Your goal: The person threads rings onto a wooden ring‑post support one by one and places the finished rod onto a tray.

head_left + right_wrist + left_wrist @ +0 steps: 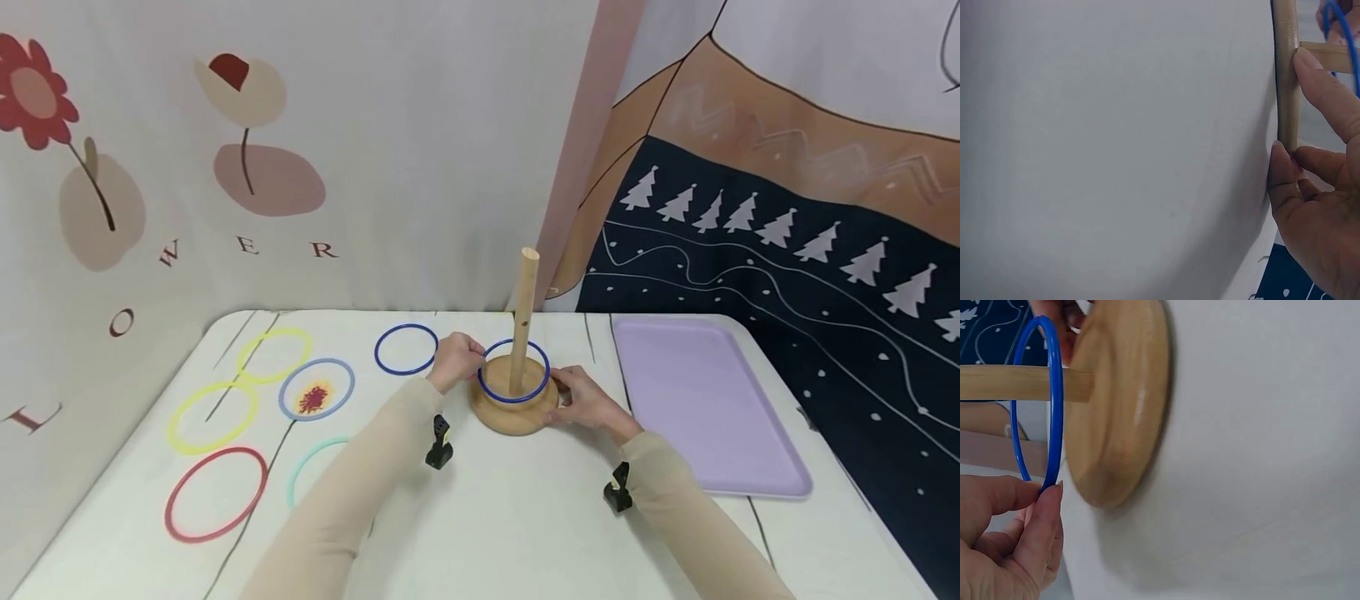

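My left hand (456, 362) pinches a blue ring (1055, 419) between thumb and fingers at its left side. The ring encircles the upright wooden post (526, 292), low down and just above the round wooden base (510, 423), as the left wrist view shows. My right hand (588, 402) holds the right edge of the base, thumb on top and fingers against the rim in the right wrist view. The stand is upright on the white table. Just left of my left hand lies a second blue ring (376, 351).
Left on the table lie two yellow rings (174, 433), a light blue ring (282, 402), a red ring (171, 508) and a turquoise ring (294, 479), partly hidden by my left sleeve. A purple tray (697, 400) lies at the right. Printed curtains hang behind.
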### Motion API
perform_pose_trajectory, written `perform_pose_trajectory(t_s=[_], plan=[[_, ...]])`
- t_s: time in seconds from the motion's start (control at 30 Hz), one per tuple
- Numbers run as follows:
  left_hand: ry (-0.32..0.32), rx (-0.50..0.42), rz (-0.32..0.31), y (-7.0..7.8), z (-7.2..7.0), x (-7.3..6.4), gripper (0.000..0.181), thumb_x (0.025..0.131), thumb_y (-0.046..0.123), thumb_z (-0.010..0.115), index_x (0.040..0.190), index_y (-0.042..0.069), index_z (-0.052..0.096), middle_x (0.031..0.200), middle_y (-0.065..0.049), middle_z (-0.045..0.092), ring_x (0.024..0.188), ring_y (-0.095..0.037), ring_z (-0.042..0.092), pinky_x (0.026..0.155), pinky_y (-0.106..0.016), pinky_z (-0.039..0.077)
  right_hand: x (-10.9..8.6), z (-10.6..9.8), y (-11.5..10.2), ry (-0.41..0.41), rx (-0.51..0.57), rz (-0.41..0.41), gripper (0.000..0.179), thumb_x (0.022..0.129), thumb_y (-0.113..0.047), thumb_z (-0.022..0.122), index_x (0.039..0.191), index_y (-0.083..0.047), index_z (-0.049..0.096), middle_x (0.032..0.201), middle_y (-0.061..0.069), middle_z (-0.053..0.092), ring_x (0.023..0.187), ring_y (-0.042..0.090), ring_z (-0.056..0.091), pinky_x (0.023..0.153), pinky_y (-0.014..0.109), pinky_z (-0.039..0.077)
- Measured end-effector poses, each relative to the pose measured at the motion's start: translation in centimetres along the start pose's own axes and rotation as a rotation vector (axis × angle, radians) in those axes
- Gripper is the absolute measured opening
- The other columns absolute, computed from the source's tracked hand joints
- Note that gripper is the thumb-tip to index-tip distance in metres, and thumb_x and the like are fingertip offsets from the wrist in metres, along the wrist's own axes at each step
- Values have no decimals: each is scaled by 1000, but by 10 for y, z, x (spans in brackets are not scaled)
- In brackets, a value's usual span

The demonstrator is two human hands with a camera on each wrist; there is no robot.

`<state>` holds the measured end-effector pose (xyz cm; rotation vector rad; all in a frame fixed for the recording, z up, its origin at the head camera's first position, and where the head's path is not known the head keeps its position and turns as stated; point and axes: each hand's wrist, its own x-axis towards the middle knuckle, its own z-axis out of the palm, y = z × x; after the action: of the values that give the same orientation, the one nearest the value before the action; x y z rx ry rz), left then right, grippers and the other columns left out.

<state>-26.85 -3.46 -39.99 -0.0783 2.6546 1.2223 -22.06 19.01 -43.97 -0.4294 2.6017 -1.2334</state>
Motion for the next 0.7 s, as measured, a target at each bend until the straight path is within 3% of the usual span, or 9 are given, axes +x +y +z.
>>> perform_pose_trajectory(t_s=[0.43, 0.7], plan=[[47, 87, 34, -7, 10, -2, 13, 81, 0, 62, 90, 1, 71, 82, -11, 71, 55, -10, 58, 50, -17, 48, -1, 0, -2, 1, 4, 16, 81, 72, -5, 79, 138, 13, 34, 121, 23, 41, 103, 27, 47, 76, 23, 43], [65, 90, 51, -5, 14, -4, 13, 81, 0, 64, 91, 0, 71, 85, -12, 71, 54, -9, 58, 49, -17, 48, -1, 0, -1, -4, 8, 1, 82, 73, -4, 79, 138, 14, 32, 122, 25, 40, 103, 28, 47, 77, 24, 43]])
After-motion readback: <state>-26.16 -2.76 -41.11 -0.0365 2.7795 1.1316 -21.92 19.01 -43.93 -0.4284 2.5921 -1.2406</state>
